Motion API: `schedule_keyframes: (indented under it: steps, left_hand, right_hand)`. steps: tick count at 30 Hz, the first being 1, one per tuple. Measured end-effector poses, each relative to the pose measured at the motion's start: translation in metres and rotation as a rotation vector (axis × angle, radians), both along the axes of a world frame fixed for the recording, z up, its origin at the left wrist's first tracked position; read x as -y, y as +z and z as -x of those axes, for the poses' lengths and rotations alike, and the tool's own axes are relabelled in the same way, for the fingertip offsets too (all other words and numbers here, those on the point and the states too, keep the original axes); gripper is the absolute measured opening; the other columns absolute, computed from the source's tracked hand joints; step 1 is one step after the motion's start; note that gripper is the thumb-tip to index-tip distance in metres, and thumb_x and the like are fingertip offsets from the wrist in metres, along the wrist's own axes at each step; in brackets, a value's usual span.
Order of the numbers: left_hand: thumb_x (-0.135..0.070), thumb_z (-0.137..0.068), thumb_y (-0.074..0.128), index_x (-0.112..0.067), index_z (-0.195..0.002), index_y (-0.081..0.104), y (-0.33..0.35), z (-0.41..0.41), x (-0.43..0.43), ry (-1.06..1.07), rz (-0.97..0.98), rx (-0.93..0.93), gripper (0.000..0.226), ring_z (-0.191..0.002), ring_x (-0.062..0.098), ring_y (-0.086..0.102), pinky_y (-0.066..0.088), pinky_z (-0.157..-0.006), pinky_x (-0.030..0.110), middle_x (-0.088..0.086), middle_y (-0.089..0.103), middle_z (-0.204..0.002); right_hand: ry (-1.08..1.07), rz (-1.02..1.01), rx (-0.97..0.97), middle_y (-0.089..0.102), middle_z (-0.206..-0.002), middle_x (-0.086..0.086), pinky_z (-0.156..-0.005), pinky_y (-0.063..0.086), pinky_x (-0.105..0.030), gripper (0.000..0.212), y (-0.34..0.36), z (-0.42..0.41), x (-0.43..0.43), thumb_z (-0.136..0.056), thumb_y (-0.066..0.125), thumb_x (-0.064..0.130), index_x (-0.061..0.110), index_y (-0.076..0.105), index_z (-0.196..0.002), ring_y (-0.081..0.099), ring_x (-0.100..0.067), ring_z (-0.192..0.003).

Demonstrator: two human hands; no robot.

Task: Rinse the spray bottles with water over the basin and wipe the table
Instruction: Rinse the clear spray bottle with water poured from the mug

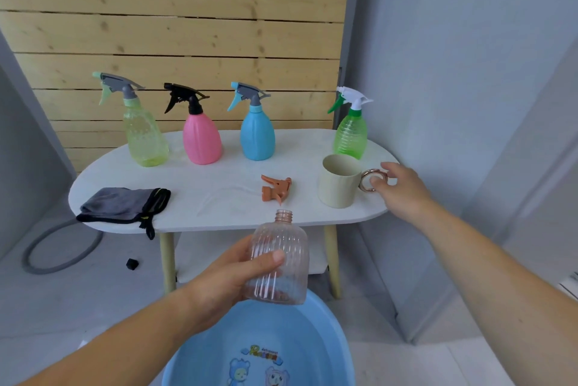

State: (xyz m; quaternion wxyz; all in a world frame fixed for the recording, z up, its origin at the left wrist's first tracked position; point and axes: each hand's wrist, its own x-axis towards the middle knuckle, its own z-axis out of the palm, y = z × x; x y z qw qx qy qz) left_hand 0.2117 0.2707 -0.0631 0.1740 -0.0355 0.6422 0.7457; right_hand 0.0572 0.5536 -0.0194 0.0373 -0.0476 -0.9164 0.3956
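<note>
Nearest, at 6 o'clock, is the blue basin [281, 329], cut off by the picture's bottom edge. Just above its far rim, the left hand [225, 273] is wrapped round the clear pink bottle [281, 263]. The bottle stands straight up, open neck pointing to 12 o'clock. The cream cup [339, 180] sits on the white table [219, 173], at 2 o'clock from the bottle, so the right hand [400, 188] is nearer to it. Its fingers touch the ring handle [372, 179]; I cannot tell if they grip it. Water inside the cup cannot be seen. The orange spray head [276, 188] lies at 12 o'clock and the grey cloth [122, 204] at 10 o'clock. Four capped spray bottles [201, 141] stand farthest back.
</note>
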Motion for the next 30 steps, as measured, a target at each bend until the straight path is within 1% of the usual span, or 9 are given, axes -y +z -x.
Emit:
schedule_keyframes:
  steps: [3,5,7,10,16,19,24,27,30]
  left_hand:
    - [-0.035,-0.081,0.075,-0.023,-0.134,0.064,-0.001,-0.001,-0.001,0.002,0.017,-0.006,0.056,-0.113,0.03,0.072,0.059,-0.095,0.049,0.011,0.074,-0.121]
    - [-0.036,-0.08,0.078,-0.022,-0.134,0.063,-0.002,-0.002,-0.001,0.008,0.03,-0.012,0.058,-0.113,0.03,0.072,0.058,-0.096,0.051,0.011,0.074,-0.121]
    - [-0.039,-0.078,0.082,-0.022,-0.135,0.062,-0.003,-0.003,0.0,0.0,0.044,-0.019,0.063,-0.114,0.03,0.071,0.057,-0.097,0.054,0.011,0.074,-0.123]
    - [-0.035,-0.08,0.078,-0.022,-0.135,0.061,-0.003,-0.006,0.0,-0.012,0.053,-0.035,0.058,-0.114,0.029,0.071,0.06,-0.092,0.051,0.01,0.073,-0.123]
    - [-0.029,-0.08,0.078,-0.024,-0.135,0.059,-0.003,-0.016,0.005,-0.014,0.068,-0.056,0.059,-0.114,0.024,0.071,0.062,-0.087,0.046,0.007,0.073,-0.122]
    - [-0.025,-0.075,0.084,-0.022,-0.135,0.056,-0.012,-0.025,0.013,0.015,0.092,-0.051,0.066,-0.115,0.022,0.071,0.061,-0.088,0.042,0.008,0.072,-0.124]
    - [-0.026,-0.064,0.089,-0.021,-0.132,0.052,-0.04,-0.047,0.027,-0.039,0.198,0.039,0.078,-0.107,0.015,0.072,0.059,-0.093,0.033,0.003,0.072,-0.113]
    - [-0.021,-0.067,0.088,-0.022,-0.131,0.052,-0.061,-0.055,0.033,-0.054,0.257,0.103,0.073,-0.105,0.017,0.072,0.059,-0.096,0.036,0.004,0.073,-0.111]
    - [-0.031,-0.057,0.093,-0.028,-0.13,0.05,-0.085,-0.056,0.037,-0.054,0.352,0.166,0.084,-0.111,0.02,0.071,0.059,-0.097,0.04,0.004,0.071,-0.119]
  right_hand:
    - [-0.012,0.002,0.052,0.036,-0.145,-0.011,-0.1,0.041,-0.033,0.057,-0.002,0.003,-0.001,-0.093,0.058,0.04,0.024,0.043,-0.145,0.051,-0.025,-0.122]
    - [-0.014,-0.039,0.065,0.046,-0.137,-0.011,-0.088,0.044,-0.03,0.043,-0.005,0.006,-0.002,-0.093,0.057,0.041,0.021,0.057,-0.13,0.057,-0.026,-0.109]
    - [-0.006,-0.045,0.061,0.061,-0.116,-0.011,-0.079,0.05,-0.034,0.028,-0.008,0.007,0.0,-0.094,0.056,0.038,0.016,0.064,-0.107,0.063,-0.027,-0.093]
    - [0.036,0.166,0.139,0.062,-0.091,-0.01,-0.072,0.058,-0.04,0.024,-0.008,-0.002,0.009,-0.098,0.053,0.03,0.007,0.061,-0.101,0.068,-0.026,-0.074]
    - [0.278,0.463,0.23,0.065,-0.084,-0.011,-0.08,0.057,-0.038,0.018,0.004,-0.041,0.033,-0.098,0.058,0.023,0.01,0.061,-0.086,0.067,-0.024,-0.077]
    - [0.39,0.539,0.307,0.062,-0.076,-0.011,-0.073,0.054,-0.033,0.02,0.006,-0.064,0.044,-0.097,0.059,0.019,0.009,0.06,-0.08,0.064,-0.024,-0.073]
    - [0.42,0.456,0.395,0.059,-0.072,-0.011,-0.07,0.052,-0.032,0.021,-0.02,-0.093,0.059,-0.097,0.058,0.019,0.008,0.06,-0.08,0.061,-0.024,-0.072]
    - [0.441,0.344,0.473,0.061,-0.072,-0.011,-0.07,0.054,-0.032,0.025,-0.047,-0.1,0.064,-0.096,0.059,0.02,0.009,0.06,-0.073,0.062,-0.022,-0.07]
    - [0.427,0.238,0.583,0.061,-0.073,-0.01,-0.063,0.053,-0.027,0.023,-0.084,-0.102,0.072,-0.095,0.059,0.021,0.008,0.059,-0.076,0.062,-0.02,-0.067]
